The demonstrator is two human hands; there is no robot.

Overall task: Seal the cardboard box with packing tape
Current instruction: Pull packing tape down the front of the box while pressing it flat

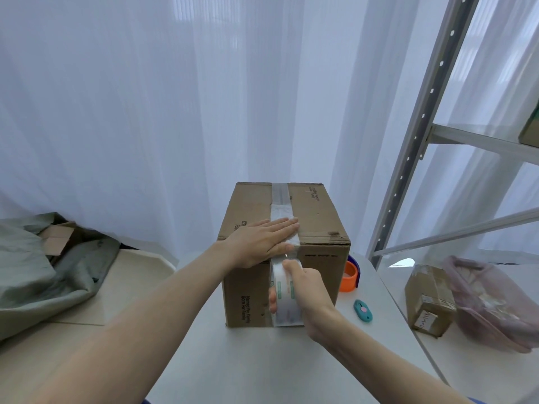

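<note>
A brown cardboard box point(315, 217) stands on the white table point(248, 360), its flaps closed. A strip of clear tape point(280, 199) runs along the top seam from the far edge to the near edge. My left hand point(259, 243) lies flat, fingers together, pressing the tape down at the near top edge. My right hand point(306, 290) grips a clear packing tape roll point(284, 298) against the box's front face. The tape stretches from the roll up over the near edge.
An orange tape roll point(350, 277) stands right of the box. Beside it lies a teal box cutter point(363, 310). Further right are a small taped parcel point(430, 298), a pink plastic bag point(493, 301) and a metal shelf frame point(420, 135). Grey cloth point(35, 266) lies at left.
</note>
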